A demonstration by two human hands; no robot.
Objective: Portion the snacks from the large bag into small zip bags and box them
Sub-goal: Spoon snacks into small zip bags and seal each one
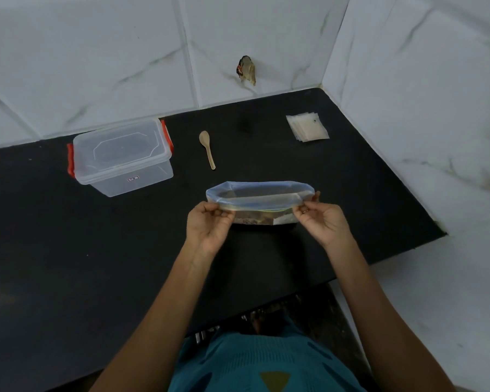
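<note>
the hands are apart, the left hand [210, 224] pinching the left end of the large bag [260, 201] and the right hand [320, 219] its right end. the open mouth runs left to right just beyond them on the surface [68, 250]. the spoon [207, 148] lies farther off, nearer the left hand. the small zip bags [307, 127] sit far right, the lidded box [122, 157] far left.

We wear a teal top [255, 360] in ribbed knit, seen at 6 o'clock, with a mustard-olive triangle [275, 381] pointing down on its front; our forearms [159, 306] are bare.
</note>
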